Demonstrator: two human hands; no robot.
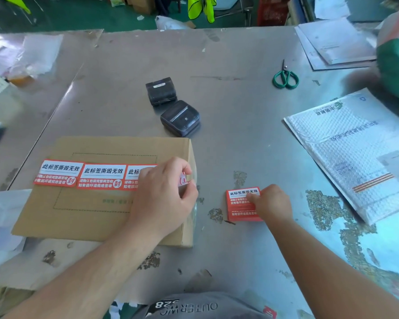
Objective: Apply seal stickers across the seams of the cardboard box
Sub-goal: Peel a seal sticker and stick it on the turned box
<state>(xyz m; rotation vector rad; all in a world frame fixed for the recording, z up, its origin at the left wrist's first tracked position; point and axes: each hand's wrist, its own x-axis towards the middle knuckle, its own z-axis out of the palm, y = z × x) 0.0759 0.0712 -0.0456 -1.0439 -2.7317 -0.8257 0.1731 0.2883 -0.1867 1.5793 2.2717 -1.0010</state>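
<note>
**Stickers along the box top**

Our cardboard box (78,208) lies near left on the bench (240,134), with a row of seal stickers (101,176) across its top. Our left hand (161,199) pinches another sticker (183,181) at the box's right edge. Our right hand (274,203) lays curled fingers on the sticker stack (240,203) just right of the box; we cannot tell whether it grips.

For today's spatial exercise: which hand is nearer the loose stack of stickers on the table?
Right. The right hand touches the stack; the left hand is to its left, over the cardboard box.

Scuffed metal table (240,65) carries cardboard box (78,212), sticker stack (240,204), black printer (161,90), second printer (180,118), green scissors (285,77), bubble mailer (346,143), papers (336,42).
</note>
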